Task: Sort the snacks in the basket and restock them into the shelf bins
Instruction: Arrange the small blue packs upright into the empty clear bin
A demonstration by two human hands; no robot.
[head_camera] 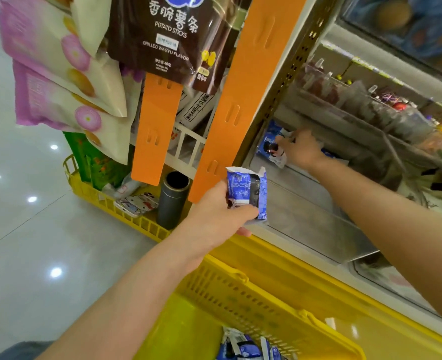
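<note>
Head view: near the middle, the left hand [214,211] grips a small blue pack [248,193]. The pack is shiny and crinkly, with a jagged white top edge. At 2 o'clock from it, the right hand [301,149] reaches into a clear plastic bin [318,229] on the shelf. It pinches the top of a second pack [270,145] of the same kind, which sits at the bin's far end.

At 6 o'clock a yellow plastic basket [240,289] with slotted walls holds more packs [243,346]. At 9 o'clock the other basket [105,201], also yellow, holds a round dark grey tube [173,201], a flat phone case [139,203] with a cartoon cat, and green bags [95,165].

At 12 o'clock hang two flat orange strips [243,100] and a brown bag [170,35] of potato sticks.
</note>
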